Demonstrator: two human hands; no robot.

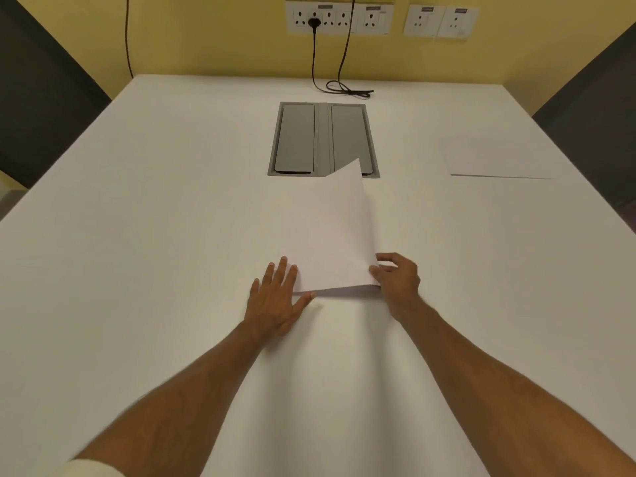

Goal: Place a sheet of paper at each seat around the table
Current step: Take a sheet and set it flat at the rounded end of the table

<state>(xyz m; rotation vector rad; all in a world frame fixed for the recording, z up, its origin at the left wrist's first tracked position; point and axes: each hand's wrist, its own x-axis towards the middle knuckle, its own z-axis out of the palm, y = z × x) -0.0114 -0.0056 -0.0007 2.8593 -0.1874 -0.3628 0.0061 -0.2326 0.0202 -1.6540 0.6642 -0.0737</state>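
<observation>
Sheet: plain white, blank, far corner lifted, near edge on the table centre.
Right hand: pinching its near right corner.
Left hand: fingers spread flat, thumb touching its near left corner.
Second sheet: flat by the right edge.
Writing: none readable.

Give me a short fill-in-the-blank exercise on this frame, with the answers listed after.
1. The right hand lifts the top white paper sheet by its ____ corner.
2. The left hand rests ____ on the white table.
3. Another flat white paper sheet lies on the table's ____ side.
4. The raised sheet partly hides the grey recessed ____.

Answers: near right; flat; right; cable box
</observation>
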